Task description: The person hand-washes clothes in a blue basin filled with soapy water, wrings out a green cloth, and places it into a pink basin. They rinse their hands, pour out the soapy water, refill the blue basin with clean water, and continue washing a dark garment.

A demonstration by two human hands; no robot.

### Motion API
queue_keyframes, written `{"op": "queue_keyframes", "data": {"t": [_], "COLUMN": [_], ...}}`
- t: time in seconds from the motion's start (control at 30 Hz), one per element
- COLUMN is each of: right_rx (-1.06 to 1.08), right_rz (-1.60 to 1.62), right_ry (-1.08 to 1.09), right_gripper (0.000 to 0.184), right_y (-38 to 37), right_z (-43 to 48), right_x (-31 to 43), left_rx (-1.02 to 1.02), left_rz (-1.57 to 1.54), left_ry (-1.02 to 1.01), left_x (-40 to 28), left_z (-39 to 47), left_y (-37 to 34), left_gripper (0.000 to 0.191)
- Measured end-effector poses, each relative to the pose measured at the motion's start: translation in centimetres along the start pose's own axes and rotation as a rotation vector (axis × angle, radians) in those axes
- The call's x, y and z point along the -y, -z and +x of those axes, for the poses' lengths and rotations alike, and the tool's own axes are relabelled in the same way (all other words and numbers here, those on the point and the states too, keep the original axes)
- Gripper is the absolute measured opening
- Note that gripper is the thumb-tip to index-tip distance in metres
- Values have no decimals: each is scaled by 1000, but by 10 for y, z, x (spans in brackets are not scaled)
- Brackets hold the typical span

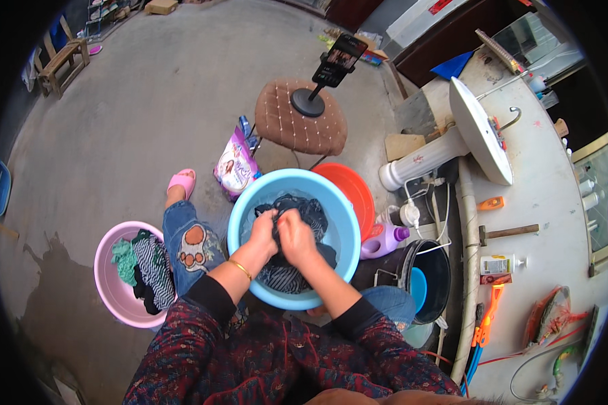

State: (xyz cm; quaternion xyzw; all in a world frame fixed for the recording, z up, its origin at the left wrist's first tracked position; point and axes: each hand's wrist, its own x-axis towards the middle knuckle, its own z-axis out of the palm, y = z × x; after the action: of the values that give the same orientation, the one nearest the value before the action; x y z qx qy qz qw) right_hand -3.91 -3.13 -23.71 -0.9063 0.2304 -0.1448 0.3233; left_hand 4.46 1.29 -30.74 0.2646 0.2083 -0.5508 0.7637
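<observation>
Between my knees stands a light blue plastic basin (235,238) holding dark wet laundry (314,217), part of it patterned with pale stripes. My left hand (262,233) and my right hand (295,238) are close together above the basin's middle. Both are closed around a bunched piece of the dark cloth (276,230). The fingers mostly hide the gripped part. A gold-coloured bangle (241,269) circles my left wrist. To the left, a pink basin (106,281) contains a striped garment (154,268), a green cloth (125,263) and a black cloth (144,291).
A purple detergent bag (235,164), a red basin (352,195) and a purple bottle (385,240) surround the blue basin. A black bucket (438,253) stands right. Ahead, a brown padded stool (278,121) bears a phone on a stand (337,58). A pedestal sink (430,152) is at right.
</observation>
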Motion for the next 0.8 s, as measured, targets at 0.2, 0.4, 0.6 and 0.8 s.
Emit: {"op": "queue_keyframes", "data": {"t": [0.2,0.4,0.6,0.8], "right_rx": [-107,359,365,281], "right_rz": [-117,-374,-293,-384], "right_ry": [-38,-23,-3,-45], "right_gripper": [26,31,35,34], "right_y": [5,-11,-10,9], "right_z": [47,62,53,21], "right_x": [-93,-114,-152,-144], "left_rx": [-92,-150,-204,-186], "left_rz": [-51,17,37,1], "left_ry": [-231,-355,-354,-425], "left_x": [3,2,0,-4], "left_z": [-14,-3,-5,-11], "left_y": [-15,-11,-13,-18], "left_gripper": [19,26,27,20]}}
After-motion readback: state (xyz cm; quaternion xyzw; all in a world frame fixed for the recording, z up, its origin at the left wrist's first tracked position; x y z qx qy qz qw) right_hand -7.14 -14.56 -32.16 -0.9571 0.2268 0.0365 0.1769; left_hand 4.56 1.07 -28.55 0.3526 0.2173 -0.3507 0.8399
